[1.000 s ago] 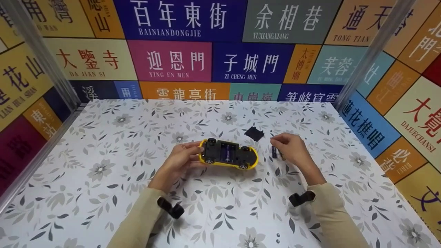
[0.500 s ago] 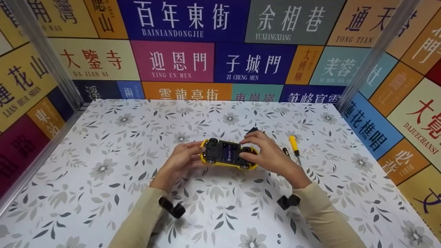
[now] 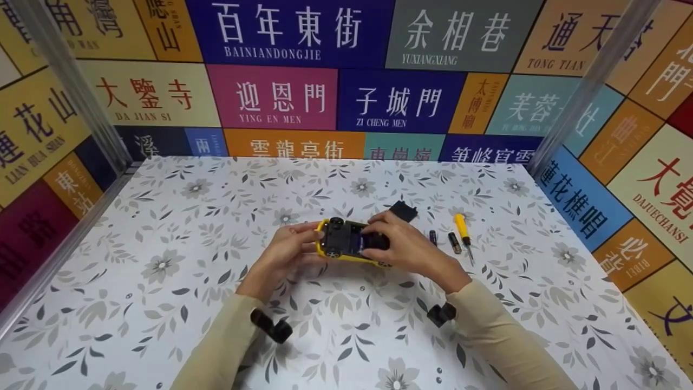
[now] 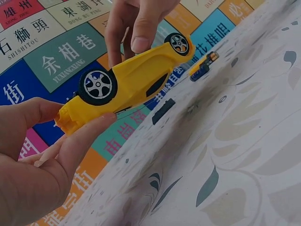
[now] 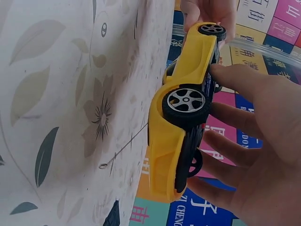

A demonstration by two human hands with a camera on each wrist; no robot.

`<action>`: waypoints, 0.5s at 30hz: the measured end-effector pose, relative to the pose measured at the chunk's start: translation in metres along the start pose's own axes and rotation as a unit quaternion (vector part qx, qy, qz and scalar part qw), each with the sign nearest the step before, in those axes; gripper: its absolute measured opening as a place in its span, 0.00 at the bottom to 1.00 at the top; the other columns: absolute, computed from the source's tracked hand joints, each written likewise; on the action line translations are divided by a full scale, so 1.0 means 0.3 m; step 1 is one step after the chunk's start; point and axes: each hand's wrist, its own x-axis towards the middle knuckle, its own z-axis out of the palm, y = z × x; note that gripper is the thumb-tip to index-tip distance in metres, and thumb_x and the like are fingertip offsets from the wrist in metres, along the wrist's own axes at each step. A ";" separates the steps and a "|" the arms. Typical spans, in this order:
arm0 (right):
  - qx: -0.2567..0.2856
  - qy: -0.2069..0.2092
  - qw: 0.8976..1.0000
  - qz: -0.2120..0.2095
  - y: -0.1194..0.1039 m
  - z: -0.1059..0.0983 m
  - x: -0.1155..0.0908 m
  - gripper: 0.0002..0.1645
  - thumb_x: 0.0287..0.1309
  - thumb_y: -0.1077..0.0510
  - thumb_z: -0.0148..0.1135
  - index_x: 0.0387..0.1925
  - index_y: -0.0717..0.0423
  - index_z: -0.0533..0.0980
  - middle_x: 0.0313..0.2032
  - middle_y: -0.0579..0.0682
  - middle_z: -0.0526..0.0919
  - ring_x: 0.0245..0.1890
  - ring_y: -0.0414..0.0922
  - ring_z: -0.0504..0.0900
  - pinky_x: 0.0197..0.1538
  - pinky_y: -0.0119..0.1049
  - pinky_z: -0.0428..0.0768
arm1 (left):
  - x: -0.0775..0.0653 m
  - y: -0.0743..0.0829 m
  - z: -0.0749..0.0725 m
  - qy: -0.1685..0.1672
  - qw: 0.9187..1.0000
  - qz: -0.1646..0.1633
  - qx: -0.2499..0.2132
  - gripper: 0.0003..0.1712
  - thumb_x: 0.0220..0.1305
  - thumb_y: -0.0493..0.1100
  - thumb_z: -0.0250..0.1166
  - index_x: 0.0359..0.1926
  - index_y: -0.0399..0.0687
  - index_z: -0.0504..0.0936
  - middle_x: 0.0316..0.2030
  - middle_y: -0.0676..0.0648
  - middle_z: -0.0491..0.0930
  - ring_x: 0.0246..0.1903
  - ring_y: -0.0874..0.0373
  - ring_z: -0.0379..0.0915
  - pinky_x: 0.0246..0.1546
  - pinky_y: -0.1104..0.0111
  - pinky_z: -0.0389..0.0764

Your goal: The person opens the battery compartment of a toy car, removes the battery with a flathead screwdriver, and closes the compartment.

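yellow plastic on this toy car [image 4: 124, 82], and it's being held belly-up above the flower-print surface [image 3: 325, 346], not touching it. i'm guessing the step in hand is loading the battery bay [image 3: 355, 241] on its underside. if you're doing this yourself, i'd be gripping that one end firmly and level, cos nothing is propping the car up from below and a hard shove is probably going to tip it. i'd be pressing whatever's going in squarely and gently, and checking any polarity marks first (way too small to read from here). if it's wobbling, i'd be resting the roof on the surface.

pose-wise, the left hand [image 3: 287, 246] is pinching one end of the car between thumb and fingers. the right hand [image 3: 406, 244] is arching over the other end, fingers spread apart and bent, thumb reaching toward the bay. can't tell if it's pinching anything in there, since the fingers are hiding that spot.

a black-and-copper battery [image 3: 453, 242] is lying beside a yellow-handled screwdriver [image 3: 465, 237], a purplish cylinder [image 3: 432, 237], probably another battery, is lying nearer the right hand, and what's looking like the black battery cover [image 3: 405, 210] is sitting just beyond that hand.
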 end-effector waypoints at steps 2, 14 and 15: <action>-0.002 0.001 1.000 0.002 0.003 0.004 0.001 0.26 0.60 0.46 0.69 0.58 0.52 0.80 0.64 0.53 0.72 0.62 0.54 0.76 0.63 0.53 0.80 | -0.001 -0.001 0.002 0.000 1.000 0.000 0.001 0.27 0.63 0.32 0.61 0.65 0.37 0.75 0.48 0.37 0.85 0.37 0.51 0.87 0.47 0.55 0.89; -0.083 0.017 0.993 -0.078 0.012 0.029 -0.005 0.26 0.65 0.48 0.63 0.57 0.60 0.78 0.59 0.56 0.75 0.57 0.52 0.80 0.58 0.47 0.85 | 0.002 -0.005 0.000 -0.002 1.000 -0.006 0.004 0.28 0.63 0.31 0.61 0.65 0.34 0.74 0.49 0.35 0.85 0.38 0.50 0.87 0.46 0.57 0.89; -0.091 0.023 0.991 -0.092 0.016 0.031 -0.005 0.26 0.66 0.48 0.62 0.57 0.61 0.78 0.59 0.57 0.75 0.56 0.52 0.80 0.58 0.46 0.85 | 0.002 -0.005 0.000 -0.001 1.000 -0.005 0.004 0.28 0.63 0.31 0.61 0.65 0.34 0.74 0.48 0.36 0.85 0.37 0.50 0.87 0.46 0.56 0.89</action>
